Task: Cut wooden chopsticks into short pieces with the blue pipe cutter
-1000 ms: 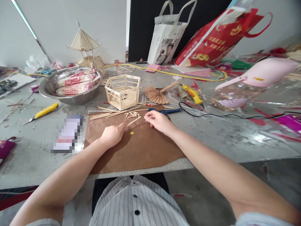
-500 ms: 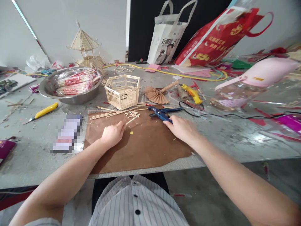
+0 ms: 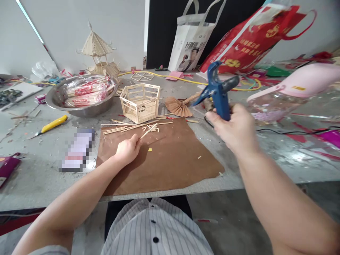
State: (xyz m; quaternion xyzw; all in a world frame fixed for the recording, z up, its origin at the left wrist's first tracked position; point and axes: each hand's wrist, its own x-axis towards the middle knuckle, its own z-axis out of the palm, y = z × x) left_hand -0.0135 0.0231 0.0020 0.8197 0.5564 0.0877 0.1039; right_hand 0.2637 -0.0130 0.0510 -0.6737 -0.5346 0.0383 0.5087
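Observation:
My left hand (image 3: 128, 150) rests on the brown mat (image 3: 170, 163), pinching a thin wooden stick (image 3: 148, 131) that points away from me over short cut pieces. Raised over the table's right side, my right hand (image 3: 236, 129) is wrapped round one handle of a blue plier-like tool (image 3: 221, 101). Its other arm sticks out to the left, and a dark grey part juts right near its head. Longer sticks (image 3: 117, 130) lie along the mat's far edge. Just behind them stands a six-sided wooden stick frame (image 3: 138, 109).
A steel bowl (image 3: 87, 112) of wrapped sticks and a stick pavilion model (image 3: 96, 46) stand at left. A yellow craft knife (image 3: 54, 124) and phone (image 3: 77, 148) lie nearer. A paper fan (image 3: 178, 107), black cable (image 3: 292, 132), pink-lidded bottle (image 3: 281, 94) and bags (image 3: 239, 42) are opposite.
My right hand has lifted the blue plier-like tool off the mat, up and to the right, turning its head upward. My left hand stays nearly in place with the stick.

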